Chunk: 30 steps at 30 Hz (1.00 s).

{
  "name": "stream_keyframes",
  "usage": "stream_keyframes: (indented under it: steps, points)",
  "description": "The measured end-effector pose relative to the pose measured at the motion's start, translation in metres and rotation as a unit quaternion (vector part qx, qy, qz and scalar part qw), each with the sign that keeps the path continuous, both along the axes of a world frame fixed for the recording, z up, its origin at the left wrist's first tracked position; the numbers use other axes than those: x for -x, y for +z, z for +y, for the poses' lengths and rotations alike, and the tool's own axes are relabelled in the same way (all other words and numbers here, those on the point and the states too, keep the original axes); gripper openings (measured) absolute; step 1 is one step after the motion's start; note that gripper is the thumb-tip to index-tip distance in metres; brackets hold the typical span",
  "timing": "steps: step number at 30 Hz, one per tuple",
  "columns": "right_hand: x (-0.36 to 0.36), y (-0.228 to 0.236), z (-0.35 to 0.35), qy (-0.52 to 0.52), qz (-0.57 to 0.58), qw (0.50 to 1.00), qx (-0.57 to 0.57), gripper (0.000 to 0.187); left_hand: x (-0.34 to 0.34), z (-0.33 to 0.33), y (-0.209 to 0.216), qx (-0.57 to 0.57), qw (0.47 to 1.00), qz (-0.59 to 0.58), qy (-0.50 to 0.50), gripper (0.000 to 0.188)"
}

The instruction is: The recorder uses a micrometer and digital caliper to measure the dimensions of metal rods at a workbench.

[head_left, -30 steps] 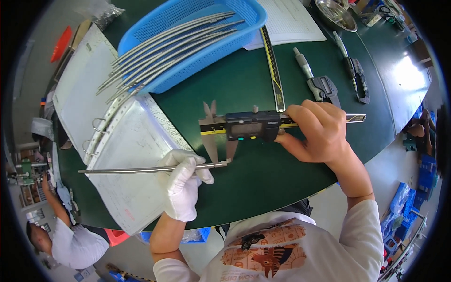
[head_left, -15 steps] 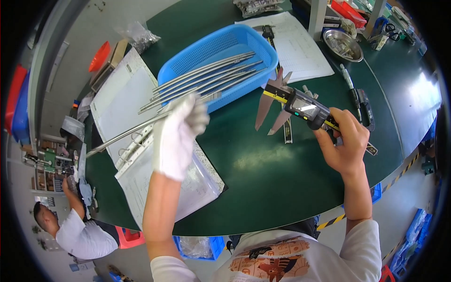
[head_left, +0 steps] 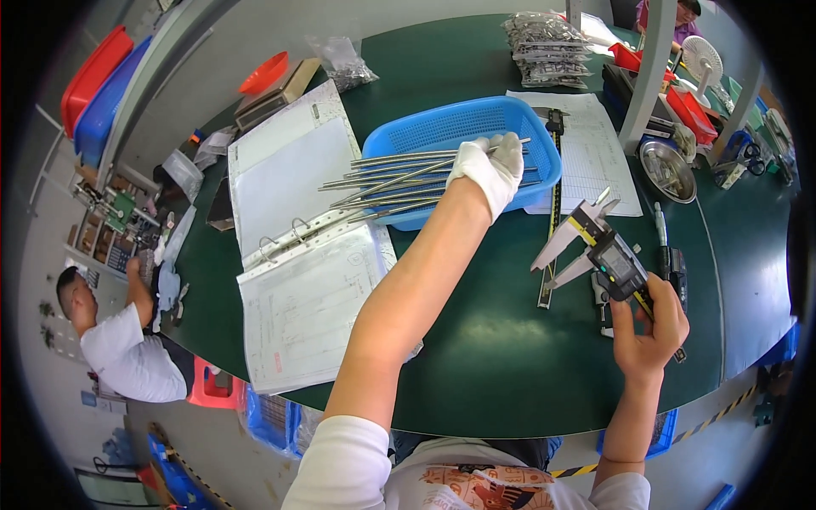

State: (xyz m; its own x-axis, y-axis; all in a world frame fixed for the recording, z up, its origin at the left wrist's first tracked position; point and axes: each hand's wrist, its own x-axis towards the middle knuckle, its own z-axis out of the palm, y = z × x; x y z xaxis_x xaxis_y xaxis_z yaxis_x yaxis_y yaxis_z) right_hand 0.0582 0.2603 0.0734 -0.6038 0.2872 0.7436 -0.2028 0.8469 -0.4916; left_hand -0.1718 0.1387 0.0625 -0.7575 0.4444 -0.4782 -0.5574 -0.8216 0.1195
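Note:
In a white glove, my left hand (head_left: 491, 170) is closed over the right ends of thin metal rods (head_left: 399, 177), with a rod tip poking out past its fingers. The rods lie across a blue perforated basket (head_left: 384, 138), their left ends jutting over its rim. How many rods the fingers grip is hidden. Bare and lower right, my right hand (head_left: 650, 327) grips a digital caliper (head_left: 618, 262) by its beam. The caliper's jaws are spread, pointing left, with nothing between them.
An open ring binder (head_left: 310, 293) lies left of the basket. Behind the caliper are a second caliper (head_left: 554, 174) and a paper sheet (head_left: 599, 144). A micrometer (head_left: 671, 263) and a metal bowl (head_left: 665, 170) stand right. Bagged parts (head_left: 548, 51) sit at the back. A co-worker (head_left: 127, 340) sits far left.
My left hand has moved right and forward from the binder to the basket, bringing the rod it held out to the left back among the others. The right hand still holds the caliper.

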Motion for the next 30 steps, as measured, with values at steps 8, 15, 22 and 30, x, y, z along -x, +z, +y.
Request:
stream_keyframes:
  steps: [8, 15, 22, 30]
  points:
    - [0.008, -0.002, 0.005, 0.007, 0.011, 1.000, 0.009, 0.027, 0.001, -0.012, 0.009, 0.007, 0.995, -0.044, -0.084, 0.039]
    - [0.007, -0.002, 0.015, -0.053, 0.010, 0.998, 0.034, 0.026, 0.025, -0.034, 0.023, 0.728, 0.508, 0.420, -0.190, 0.030]
    - [0.005, -0.001, 0.020, -0.072, 0.000, 0.996, 0.059, 0.027, 0.096, -0.076, 0.019, 0.776, 0.073, 0.451, -0.434, 0.032]
    - [0.007, -0.001, 0.015, -0.053, -0.019, 0.997, 0.056, 0.027, 0.064, -0.074, 0.044, 0.775, -0.110, 0.495, -0.377, 0.027]
